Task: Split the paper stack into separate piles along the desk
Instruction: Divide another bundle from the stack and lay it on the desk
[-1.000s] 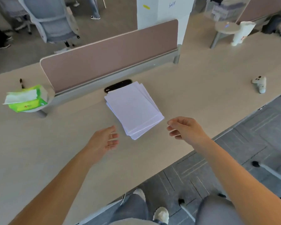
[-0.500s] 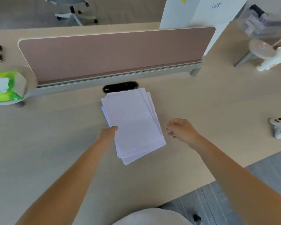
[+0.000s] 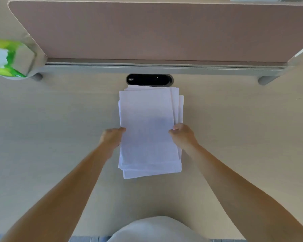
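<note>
- Our left hand (image 3: 112,137) has its fingers (image 3: 121,129) curled against the left long edge of the loose stack of white paper sheets (image 3: 148,130); they are narrow and touch the edge, but we cannot tell how many sheets they hold.
- Our right hand (image 3: 182,135) mirrors it, fingers (image 3: 173,131) bent onto the right long edge. We judge this two-sided hold is meant to square or lift off a portion.
- The stack lies flat on the pale wood worktop (image 3: 59,137), straight ahead of us, sheets fanned slightly askew at the far and right edges, which should make peeling off a part easier.
- Its far end just reaches the black oval cable port (image 3: 149,79), below the dusty-pink fabric divider panel (image 3: 156,32).
- A green tissue pack (image 3: 5,58) sits well apart at far left, so the worktop either side is free for piles.
- No separate pile is made yet.
</note>
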